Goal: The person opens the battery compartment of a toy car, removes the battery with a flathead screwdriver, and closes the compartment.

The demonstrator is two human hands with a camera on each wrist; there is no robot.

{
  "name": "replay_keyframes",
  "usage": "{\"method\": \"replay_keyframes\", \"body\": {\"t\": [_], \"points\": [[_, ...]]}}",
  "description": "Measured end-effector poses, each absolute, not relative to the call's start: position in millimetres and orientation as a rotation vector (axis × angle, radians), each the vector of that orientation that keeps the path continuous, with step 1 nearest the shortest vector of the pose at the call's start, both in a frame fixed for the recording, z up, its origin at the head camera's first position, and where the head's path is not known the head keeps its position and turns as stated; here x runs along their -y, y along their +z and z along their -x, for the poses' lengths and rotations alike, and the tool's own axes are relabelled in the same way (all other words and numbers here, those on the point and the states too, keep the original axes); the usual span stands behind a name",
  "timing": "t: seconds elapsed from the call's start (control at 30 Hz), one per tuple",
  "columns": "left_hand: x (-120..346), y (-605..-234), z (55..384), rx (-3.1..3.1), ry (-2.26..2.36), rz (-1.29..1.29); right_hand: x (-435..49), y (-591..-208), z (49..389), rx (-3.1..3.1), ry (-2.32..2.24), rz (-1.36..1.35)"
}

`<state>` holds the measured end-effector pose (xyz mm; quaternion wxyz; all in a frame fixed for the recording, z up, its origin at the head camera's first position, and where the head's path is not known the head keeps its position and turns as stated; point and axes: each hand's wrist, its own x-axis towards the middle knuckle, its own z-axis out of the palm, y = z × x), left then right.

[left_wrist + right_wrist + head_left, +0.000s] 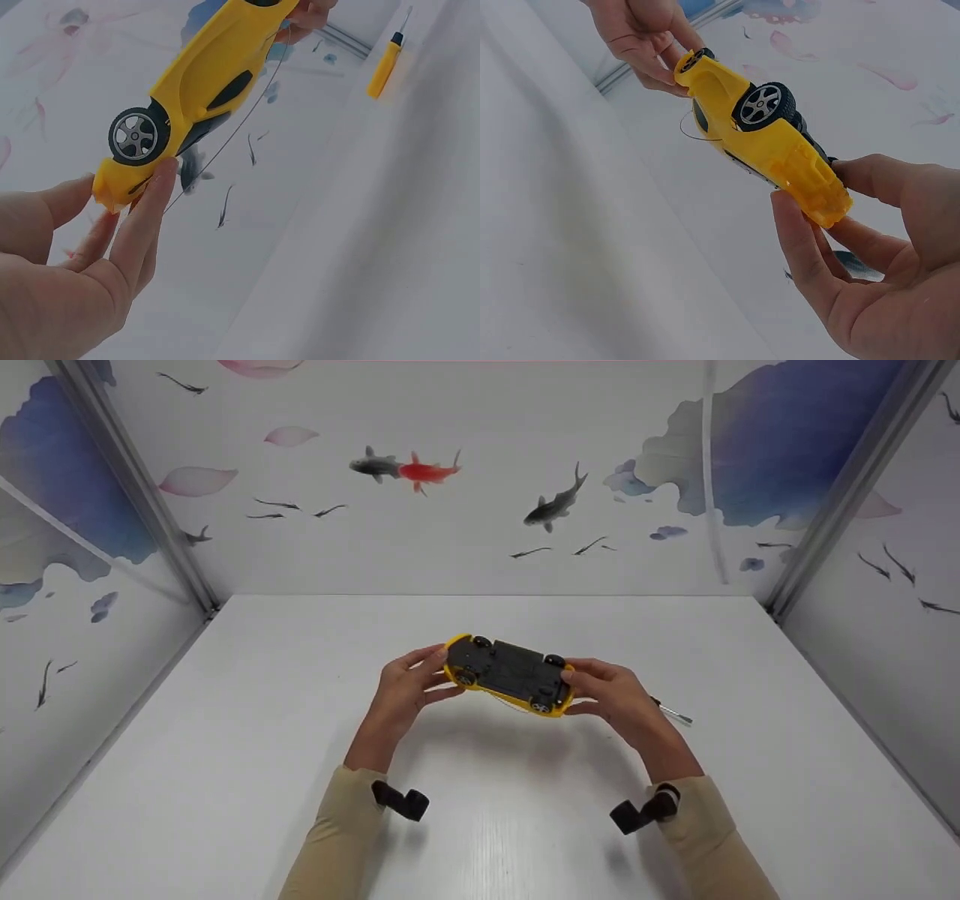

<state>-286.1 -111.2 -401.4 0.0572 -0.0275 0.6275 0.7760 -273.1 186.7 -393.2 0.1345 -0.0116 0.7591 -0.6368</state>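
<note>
Holding it up between two hands, and here's the yellow plastic toy car with a flat black underside (517, 671), aloft over the glossy white rectangular surface (480, 847), roughly midway between its left and right edges. The underside faces the head camera, wheels in full show, and the body slants: the left end sits closer to the far edge in that view. On one end, the bare left hand (409, 686), gripping the bodywork between thumb and fingertips, just beside a black wheel with silver spokes (135, 136). On the other, the bare right hand (611, 694), pinching too, its thumb across from the fingers, right where the plastic looks orange and patchy. And look at that thin dark wire (262, 97), arcing alongside the car! Over toward the right edge, a screwdriver with a yellow handle and a metal shaft (384, 71) lies on the surface, its handle mostly hidden behind the right hand in the head view. Beige sleeves (341, 825) reach in from the near edge, black wrist devices (405, 804) at both cuffs, and along the far edge stands a white panel (450, 555) painted with fish and petals.
</note>
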Motion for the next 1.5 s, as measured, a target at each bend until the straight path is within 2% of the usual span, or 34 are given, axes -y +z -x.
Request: {"method": "replay_keyframes", "body": {"t": [0.37, 0.9, 1.2, 1.5], "points": [[110.4, -402.3, 286.6, -1.766, 2.468, 0.027, -183.9, -392.2, 270.6, -2.136, -1.880, 0.103], [103.3, -406.5, 285.6, -1.907, 2.404, 0.117, -180.7, -389.1, 265.0, -1.953, -1.922, 0.264], [98.8, -407.6, 281.6, -1.939, 2.238, -0.119, -176.3, -389.4, 264.1, -1.881, -1.982, 0.262], [95.8, -405.6, 280.6, -1.718, 2.267, -0.230, -173.9, -388.5, 263.7, -1.831, -2.014, 0.249]]}}
